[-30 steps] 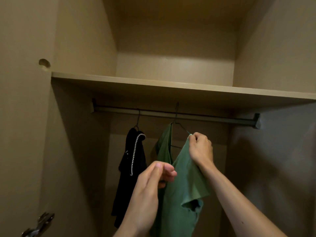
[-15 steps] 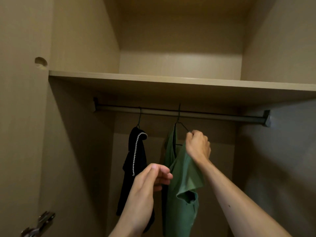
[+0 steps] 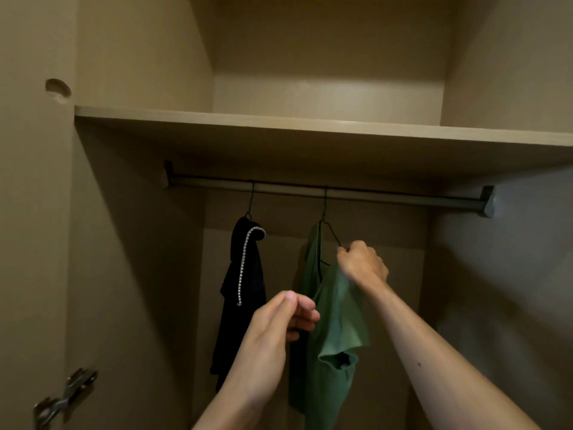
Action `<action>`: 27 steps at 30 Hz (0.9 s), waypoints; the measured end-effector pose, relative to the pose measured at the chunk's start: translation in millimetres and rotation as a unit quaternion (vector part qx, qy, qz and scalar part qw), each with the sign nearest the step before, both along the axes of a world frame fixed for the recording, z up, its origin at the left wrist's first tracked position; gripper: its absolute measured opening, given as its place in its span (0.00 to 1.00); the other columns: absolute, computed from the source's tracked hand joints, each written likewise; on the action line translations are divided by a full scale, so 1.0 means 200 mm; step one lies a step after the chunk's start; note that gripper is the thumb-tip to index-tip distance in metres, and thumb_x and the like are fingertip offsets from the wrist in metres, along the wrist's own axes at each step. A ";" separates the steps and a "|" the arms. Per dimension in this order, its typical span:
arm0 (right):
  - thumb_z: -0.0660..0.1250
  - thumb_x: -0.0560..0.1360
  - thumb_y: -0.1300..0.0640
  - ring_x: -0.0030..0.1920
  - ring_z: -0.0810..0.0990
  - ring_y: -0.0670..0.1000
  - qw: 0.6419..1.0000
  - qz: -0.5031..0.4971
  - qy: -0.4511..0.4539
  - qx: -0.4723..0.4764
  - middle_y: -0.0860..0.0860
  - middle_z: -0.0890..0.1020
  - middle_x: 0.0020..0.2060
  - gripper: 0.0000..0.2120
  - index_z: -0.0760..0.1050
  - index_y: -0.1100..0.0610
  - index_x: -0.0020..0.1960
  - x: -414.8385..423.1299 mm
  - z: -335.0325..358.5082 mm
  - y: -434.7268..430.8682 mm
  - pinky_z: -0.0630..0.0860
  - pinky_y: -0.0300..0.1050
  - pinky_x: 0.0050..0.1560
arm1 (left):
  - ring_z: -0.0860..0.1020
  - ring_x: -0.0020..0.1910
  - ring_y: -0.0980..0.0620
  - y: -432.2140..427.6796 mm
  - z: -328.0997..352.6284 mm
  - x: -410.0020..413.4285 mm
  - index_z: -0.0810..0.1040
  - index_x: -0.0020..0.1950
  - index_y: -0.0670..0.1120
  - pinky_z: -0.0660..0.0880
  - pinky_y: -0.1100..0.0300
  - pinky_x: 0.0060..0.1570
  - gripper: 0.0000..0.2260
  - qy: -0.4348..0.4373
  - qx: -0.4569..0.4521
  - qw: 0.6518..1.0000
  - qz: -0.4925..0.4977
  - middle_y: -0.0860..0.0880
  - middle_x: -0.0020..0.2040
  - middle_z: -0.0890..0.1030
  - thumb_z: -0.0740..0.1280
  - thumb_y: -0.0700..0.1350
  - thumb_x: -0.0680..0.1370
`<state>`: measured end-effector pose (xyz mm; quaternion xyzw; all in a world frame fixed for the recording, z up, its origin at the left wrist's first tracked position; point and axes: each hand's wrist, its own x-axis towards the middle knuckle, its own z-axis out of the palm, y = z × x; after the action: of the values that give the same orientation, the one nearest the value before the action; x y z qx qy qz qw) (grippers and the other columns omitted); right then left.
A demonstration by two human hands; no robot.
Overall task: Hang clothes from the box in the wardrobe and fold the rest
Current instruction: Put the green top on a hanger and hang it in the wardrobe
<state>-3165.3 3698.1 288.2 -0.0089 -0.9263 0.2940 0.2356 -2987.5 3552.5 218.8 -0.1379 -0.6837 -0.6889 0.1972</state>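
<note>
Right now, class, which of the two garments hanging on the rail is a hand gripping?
The green shirt, the right one: the right hand grips its shoulder at the hanger. The black garment with beaded trim hangs alone further left.

Matt green cloth shirt [image 3: 333, 321] on thin wire hanger [image 3: 330, 232], dull metal rail [image 3: 372, 197], smooth matt wood-look shelf [image 3: 310, 125].

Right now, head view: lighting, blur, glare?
Head view: dim warm light, brightest on the back wall above the shelf; deep shadow under it swallows detail on the black garment; green shirt readable; left hand and right hand fairly sharp; no glare.
</note>
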 end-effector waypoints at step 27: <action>0.70 0.74 0.42 0.57 0.80 0.59 1.000 0.010 -0.025 0.010 0.54 0.81 0.55 0.18 0.76 0.53 0.57 -0.01 -0.15 0.03 0.71 0.48 0.48 | 0.82 0.52 0.51 0.03 -0.12 0.00 0.81 0.52 0.48 0.73 0.47 0.62 0.25 -0.052 -0.035 0.998 -0.009 0.49 0.49 0.85 0.53 0.63 0.73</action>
<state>-3167.6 3704.5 258.2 -0.0045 -0.9346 0.2871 0.2098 -2986.6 3557.7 195.3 -0.1150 -0.7152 -0.6728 0.1505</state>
